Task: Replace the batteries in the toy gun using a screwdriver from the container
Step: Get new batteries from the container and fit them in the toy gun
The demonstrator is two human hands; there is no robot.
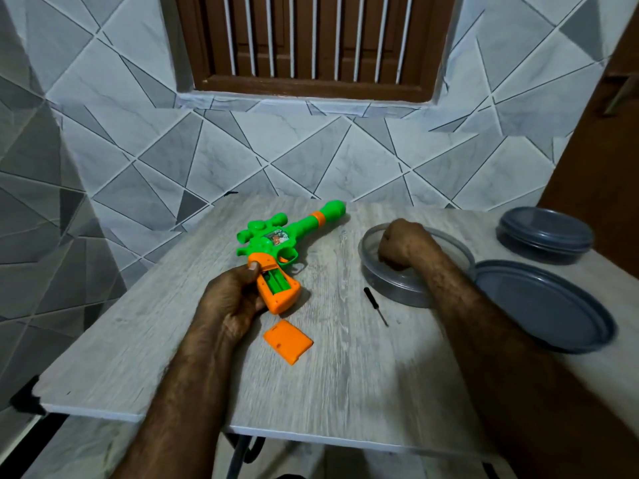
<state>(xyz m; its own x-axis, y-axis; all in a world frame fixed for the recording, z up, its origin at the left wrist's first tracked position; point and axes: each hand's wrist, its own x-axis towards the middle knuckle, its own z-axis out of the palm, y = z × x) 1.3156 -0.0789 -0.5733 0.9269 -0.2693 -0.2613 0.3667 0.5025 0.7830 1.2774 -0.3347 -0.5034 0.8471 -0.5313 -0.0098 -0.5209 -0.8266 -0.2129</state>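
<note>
Currently, left hand (230,300) grips toy gun (273,244).

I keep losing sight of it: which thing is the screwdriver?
On the pale wood-grain table, look beside the clear round plastic container. The small screwdriver lies there: a thin black handle with a slim metal shaft, unlike the flat orange plastic cover nearby.

A pale wood-grain table (138,357) is set against a wall (103,133) tiled in grey and white triangles. A brown-framed window (311,39) (barred in white) is seen above it. A lidded grey tub (546,235) is placed at the table's far right corner.
</note>
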